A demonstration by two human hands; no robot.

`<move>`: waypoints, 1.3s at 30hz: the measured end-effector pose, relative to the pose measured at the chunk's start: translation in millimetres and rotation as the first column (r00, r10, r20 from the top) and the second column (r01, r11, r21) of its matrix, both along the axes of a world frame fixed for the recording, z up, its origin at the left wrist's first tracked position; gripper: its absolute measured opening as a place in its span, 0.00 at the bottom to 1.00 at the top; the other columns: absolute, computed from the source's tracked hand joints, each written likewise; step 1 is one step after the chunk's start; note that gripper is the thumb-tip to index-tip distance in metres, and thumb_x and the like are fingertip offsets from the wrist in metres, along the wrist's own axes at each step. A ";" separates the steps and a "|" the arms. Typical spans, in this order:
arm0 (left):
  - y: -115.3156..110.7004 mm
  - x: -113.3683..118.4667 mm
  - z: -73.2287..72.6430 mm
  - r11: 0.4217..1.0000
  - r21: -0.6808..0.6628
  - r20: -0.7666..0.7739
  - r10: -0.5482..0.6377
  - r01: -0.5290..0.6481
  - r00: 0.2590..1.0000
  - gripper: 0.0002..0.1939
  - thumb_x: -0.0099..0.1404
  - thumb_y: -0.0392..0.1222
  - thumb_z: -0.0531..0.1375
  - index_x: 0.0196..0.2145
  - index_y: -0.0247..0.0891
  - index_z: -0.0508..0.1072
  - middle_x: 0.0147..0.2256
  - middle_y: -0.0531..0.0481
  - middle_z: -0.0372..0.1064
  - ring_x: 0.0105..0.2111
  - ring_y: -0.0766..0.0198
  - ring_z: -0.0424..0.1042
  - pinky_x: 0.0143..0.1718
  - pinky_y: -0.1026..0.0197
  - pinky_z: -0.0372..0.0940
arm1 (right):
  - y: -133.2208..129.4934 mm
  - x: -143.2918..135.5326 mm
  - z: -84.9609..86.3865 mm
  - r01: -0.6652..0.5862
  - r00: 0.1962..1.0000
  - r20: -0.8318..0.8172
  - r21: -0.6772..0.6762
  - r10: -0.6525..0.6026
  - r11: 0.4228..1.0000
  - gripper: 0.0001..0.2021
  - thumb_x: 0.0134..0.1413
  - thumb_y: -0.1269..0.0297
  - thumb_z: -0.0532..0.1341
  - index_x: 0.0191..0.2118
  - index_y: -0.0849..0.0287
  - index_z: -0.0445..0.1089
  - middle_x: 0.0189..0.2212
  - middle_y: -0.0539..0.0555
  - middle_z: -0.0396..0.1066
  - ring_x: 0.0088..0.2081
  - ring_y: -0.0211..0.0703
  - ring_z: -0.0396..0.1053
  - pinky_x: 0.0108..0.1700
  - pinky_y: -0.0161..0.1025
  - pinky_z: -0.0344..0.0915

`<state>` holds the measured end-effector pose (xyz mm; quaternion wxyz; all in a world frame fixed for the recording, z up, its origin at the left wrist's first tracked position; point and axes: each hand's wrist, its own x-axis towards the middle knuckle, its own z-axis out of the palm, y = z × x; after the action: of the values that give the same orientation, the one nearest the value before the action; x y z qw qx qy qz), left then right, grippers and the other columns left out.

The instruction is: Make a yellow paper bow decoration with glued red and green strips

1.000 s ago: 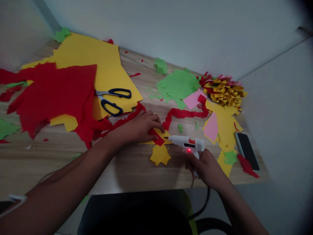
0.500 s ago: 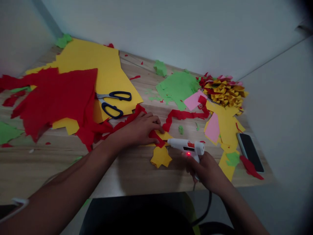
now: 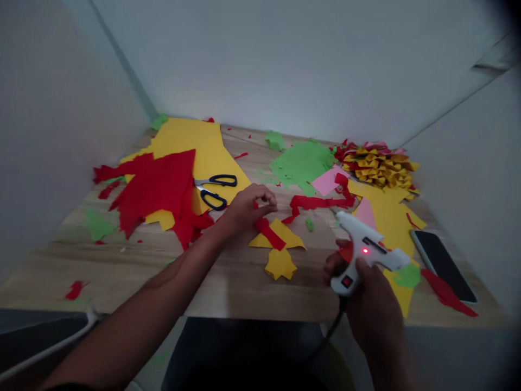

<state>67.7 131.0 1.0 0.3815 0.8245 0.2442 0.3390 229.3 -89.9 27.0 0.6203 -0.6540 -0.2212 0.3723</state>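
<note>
My right hand [image 3: 372, 296] is wrapped round the handle of a white hot glue gun [image 3: 358, 247], whose nozzle points up and to the left and whose red light glows. My left hand [image 3: 254, 203] has its fingers curled in a pinch on a red paper strip [image 3: 272, 234]. The strip's lower end lies across a yellow paper piece [image 3: 291, 234]. Just below is a yellow star-shaped paper flower [image 3: 280, 265], touching or almost touching that piece. Part of the strip is hidden by my fingers.
Scissors [image 3: 215, 201] with dark handles lie on yellow sheets [image 3: 187, 133] beside red paper [image 3: 158, 187]. At the back are green paper [image 3: 303, 162] and a pile of folded yellow, red and pink pieces [image 3: 378, 165]. A phone [image 3: 443, 266] lies at the right.
My right hand has drawn the glue gun away to the right and turned its nozzle upward. My left hand has lifted slightly from the yellow piece. The view has shifted.
</note>
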 end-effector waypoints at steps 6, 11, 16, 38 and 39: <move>-37.1 -71.9 76.2 0.963 0.047 0.316 0.236 -0.264 0.919 0.10 0.60 0.45 0.68 0.27 0.39 0.73 0.32 0.49 0.76 0.35 0.61 0.75 0.42 0.55 0.70 | 41.0 -57.8 18.0 -0.381 0.924 0.115 0.197 0.365 0.903 0.18 0.63 0.50 0.58 0.54 0.51 0.69 0.51 0.58 0.75 0.52 0.52 0.72 0.54 0.50 0.68; -74.9 -186.1 124.4 0.782 0.215 0.454 0.450 -0.585 0.769 0.07 0.55 0.34 0.71 0.26 0.41 0.77 0.29 0.53 0.78 0.31 0.65 0.75 0.38 0.59 0.70 | 101.8 -158.8 18.2 -0.670 0.742 0.198 0.263 0.641 0.694 0.17 0.62 0.55 0.58 0.52 0.57 0.70 0.50 0.59 0.76 0.53 0.49 0.71 0.54 0.46 0.68; -108.5 -259.4 139.2 0.517 0.115 0.633 0.620 -0.848 0.464 0.10 0.43 0.35 0.74 0.20 0.41 0.76 0.24 0.54 0.77 0.27 0.62 0.75 0.34 0.58 0.71 | 175.0 -272.8 0.5 -0.793 0.607 0.244 0.127 0.756 0.596 0.17 0.58 0.59 0.63 0.50 0.59 0.65 0.45 0.57 0.76 0.42 0.44 0.75 0.41 0.38 0.71; -93.3 -230.3 97.9 0.564 0.102 0.569 0.643 -0.820 0.513 0.11 0.50 0.41 0.72 0.20 0.39 0.73 0.22 0.53 0.73 0.23 0.64 0.70 0.29 0.61 0.65 | 173.0 -315.7 9.3 -0.810 0.263 0.545 -0.324 0.796 0.489 0.35 0.57 0.48 0.65 0.64 0.63 0.57 0.56 0.65 0.71 0.54 0.59 0.71 0.50 0.49 0.68; -90.2 -225.7 97.6 0.572 0.097 0.572 0.637 -0.814 0.516 0.12 0.49 0.42 0.72 0.20 0.40 0.72 0.21 0.53 0.72 0.23 0.64 0.69 0.29 0.60 0.65 | 162.8 -298.6 15.8 -0.823 0.258 0.568 -0.294 0.781 0.486 0.31 0.58 0.46 0.63 0.61 0.57 0.61 0.54 0.60 0.73 0.53 0.57 0.72 0.50 0.48 0.67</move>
<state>-158.1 40.8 98.7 0.0925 0.5835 0.4046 0.6981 -69.3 72.9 42.8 0.2485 -0.5134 -0.7279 0.3806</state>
